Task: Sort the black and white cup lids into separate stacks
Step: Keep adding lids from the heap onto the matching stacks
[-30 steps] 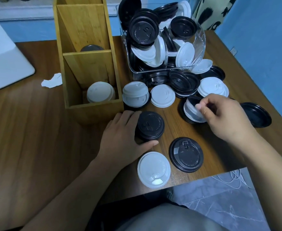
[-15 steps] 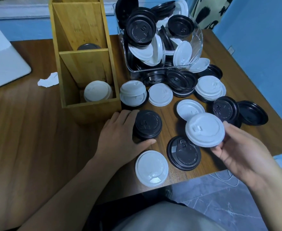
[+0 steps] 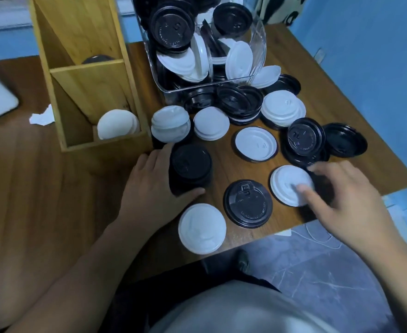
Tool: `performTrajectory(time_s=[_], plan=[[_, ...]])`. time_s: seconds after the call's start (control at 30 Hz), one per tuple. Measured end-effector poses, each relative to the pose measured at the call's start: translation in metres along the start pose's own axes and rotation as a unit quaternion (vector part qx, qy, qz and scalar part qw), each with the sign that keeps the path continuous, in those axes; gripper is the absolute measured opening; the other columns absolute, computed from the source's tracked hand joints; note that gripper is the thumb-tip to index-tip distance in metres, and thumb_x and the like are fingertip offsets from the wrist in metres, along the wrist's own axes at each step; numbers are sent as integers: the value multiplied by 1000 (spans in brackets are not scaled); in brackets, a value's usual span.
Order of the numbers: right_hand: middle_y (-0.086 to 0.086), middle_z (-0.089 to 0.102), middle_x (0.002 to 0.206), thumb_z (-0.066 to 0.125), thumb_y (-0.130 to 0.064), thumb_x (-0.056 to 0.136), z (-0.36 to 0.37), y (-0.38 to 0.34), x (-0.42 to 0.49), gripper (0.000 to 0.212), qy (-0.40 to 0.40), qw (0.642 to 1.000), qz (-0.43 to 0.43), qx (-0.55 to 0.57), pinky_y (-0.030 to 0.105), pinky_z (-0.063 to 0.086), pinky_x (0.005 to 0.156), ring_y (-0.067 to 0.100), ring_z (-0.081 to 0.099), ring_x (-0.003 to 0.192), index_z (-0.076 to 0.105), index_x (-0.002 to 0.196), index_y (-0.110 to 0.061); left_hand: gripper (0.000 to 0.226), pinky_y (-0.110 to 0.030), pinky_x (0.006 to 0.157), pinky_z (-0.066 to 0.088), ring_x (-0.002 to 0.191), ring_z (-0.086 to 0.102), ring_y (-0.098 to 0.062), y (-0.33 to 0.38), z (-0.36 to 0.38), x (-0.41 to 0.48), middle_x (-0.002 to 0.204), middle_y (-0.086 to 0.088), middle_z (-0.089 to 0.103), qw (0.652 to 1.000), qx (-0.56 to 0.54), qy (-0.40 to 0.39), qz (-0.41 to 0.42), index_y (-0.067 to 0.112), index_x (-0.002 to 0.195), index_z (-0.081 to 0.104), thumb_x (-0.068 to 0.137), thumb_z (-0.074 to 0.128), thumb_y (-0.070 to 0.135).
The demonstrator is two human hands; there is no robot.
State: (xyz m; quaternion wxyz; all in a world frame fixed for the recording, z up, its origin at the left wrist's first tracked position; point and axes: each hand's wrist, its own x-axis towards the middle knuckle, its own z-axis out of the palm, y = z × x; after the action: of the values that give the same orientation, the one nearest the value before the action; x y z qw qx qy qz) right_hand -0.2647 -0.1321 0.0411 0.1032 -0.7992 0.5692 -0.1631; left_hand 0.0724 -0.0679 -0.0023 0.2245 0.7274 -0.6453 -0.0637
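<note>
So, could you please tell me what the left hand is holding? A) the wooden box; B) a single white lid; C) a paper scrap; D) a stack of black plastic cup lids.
D: the left hand curls round the stack of black plastic cup lids.

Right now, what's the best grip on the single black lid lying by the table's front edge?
Pinch the black lid by its outer rim, near edge to far edge, from straight above. It lies flat, top up, nothing on it; one white lid crowds its left, another its right.
</note>
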Motion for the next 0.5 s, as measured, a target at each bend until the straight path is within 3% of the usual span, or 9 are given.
performTrajectory(time_s=[0.07,0.13,0.2,0.27,0.4,0.5], plan=[[-8,58,122,65,-56,91,2,1,4,48,-56,997,-55,22,32,39,87,18,50,108,59,127,-25,104,-33,104,39,120,48,-18,1,-5,-3,136,-4,54,999,-43,-13,-21,15,151,38,71,75,71],[-15,54,134,64,-61,85,5,4,7,58,-101,992,-73,25,31,38,93,15,46,116,56,133,-30,88,-19,96,40,110,47,-6,3,-17,-9,125,2,52,996,-87,4,-27,18,141,45,72,79,60],[-16,54,137,63,-63,80,8,6,10,64,-116,990,-72,27,30,37,95,16,46,119,55,135,-31,64,-9,81,39,93,47,-2,6,-30,-18,111,7,48,993,-109,34,-7,20,124,52,75,82,50],[-17,56,134,64,-63,78,9,6,13,66,-112,991,-69,41,29,35,97,19,49,119,57,134,-30,53,-9,79,39,92,50,-5,7,-40,-31,106,9,49,991,-129,21,39,22,114,54,78,82,49],[-18,57,129,70,-61,74,4,1,14,65,-69,994,-63,52,26,34,96,16,49,117,60,131,-29,83,-17,106,37,127,47,-5,8,-39,-58,132,12,50,980,-122,-104,120,23,133,55,70,77,72],[-13,59,129,78,-54,74,2,-5,16,60,-39,995,-61,62,30,37,95,19,50,119,59,126,-32,99,-32,115,37,137,41,-8,10,-27,-64,145,13,46,978,-91,-133,130,22,146,48,69,76,77]])
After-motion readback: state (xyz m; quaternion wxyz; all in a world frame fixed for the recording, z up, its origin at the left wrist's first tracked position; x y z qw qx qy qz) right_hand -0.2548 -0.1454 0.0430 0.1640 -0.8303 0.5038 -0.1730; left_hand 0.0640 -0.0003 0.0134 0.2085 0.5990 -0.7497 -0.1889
